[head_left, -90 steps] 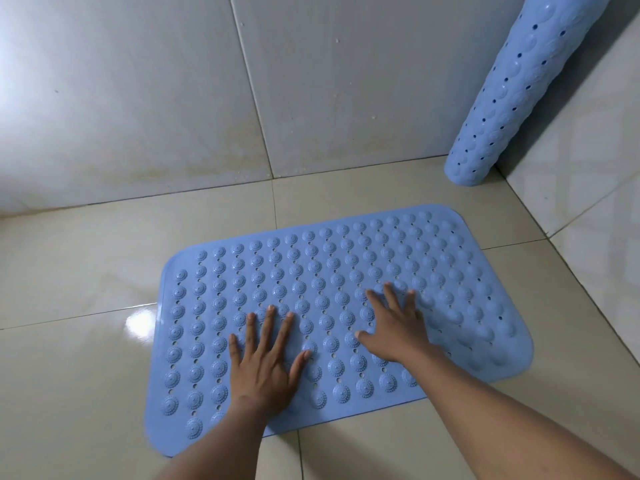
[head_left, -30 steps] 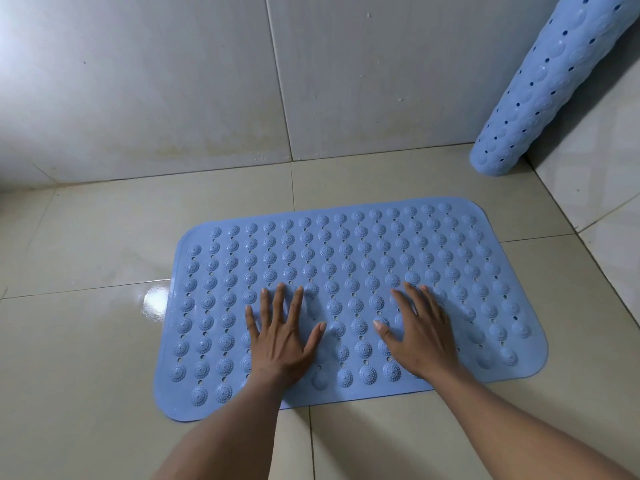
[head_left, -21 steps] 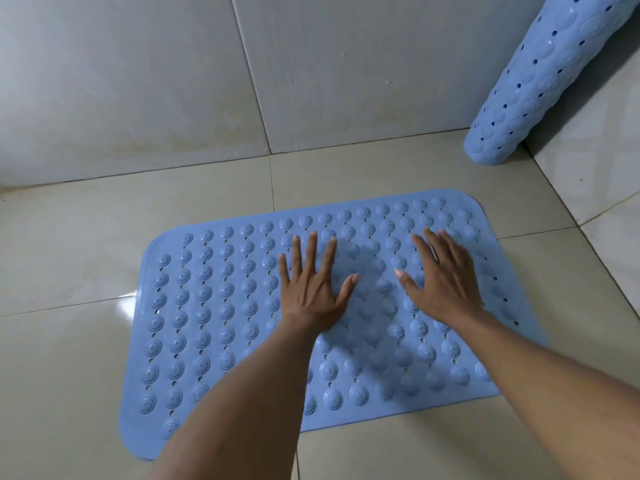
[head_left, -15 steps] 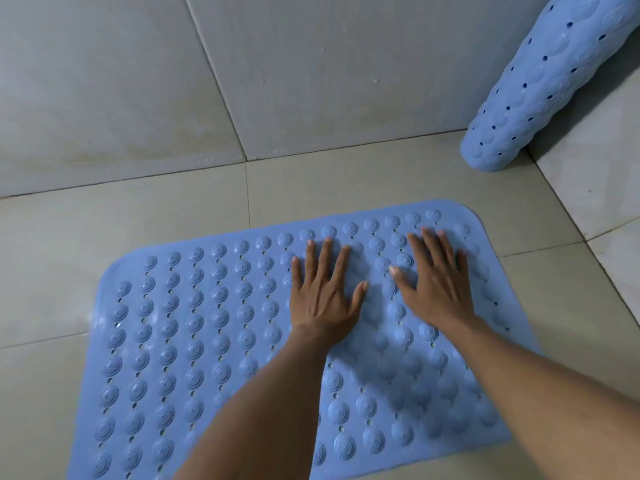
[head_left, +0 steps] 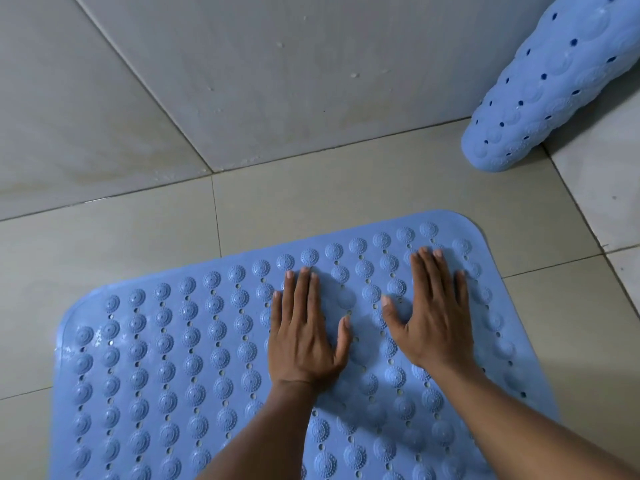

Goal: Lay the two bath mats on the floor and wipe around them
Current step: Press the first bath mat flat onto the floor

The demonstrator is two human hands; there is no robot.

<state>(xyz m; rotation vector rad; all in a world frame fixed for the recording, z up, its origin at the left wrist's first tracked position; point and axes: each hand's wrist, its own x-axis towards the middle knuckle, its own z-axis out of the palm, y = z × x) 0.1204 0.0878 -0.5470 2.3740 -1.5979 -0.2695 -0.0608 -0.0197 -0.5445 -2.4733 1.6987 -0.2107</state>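
A blue studded bath mat point(head_left: 166, 368) lies flat on the tiled floor, filling the lower part of the head view. My left hand point(head_left: 304, 327) presses on it palm down with straight fingers, near the mat's far edge. My right hand point(head_left: 433, 317) presses flat beside it, close to the far right corner. A second blue mat point(head_left: 550, 84), rolled into a tube, leans in the wall corner at the upper right, its end on the floor.
Grey wall tiles point(head_left: 277, 81) rise just behind the mat, with stains along their foot. A strip of beige floor tile point(head_left: 311, 209) lies between mat and wall. Another tiled wall point(head_left: 609, 188) closes the right side.
Both hands slid from the mat's near edge to its far edge, staying flat. The view moved closer and lower over the mat.
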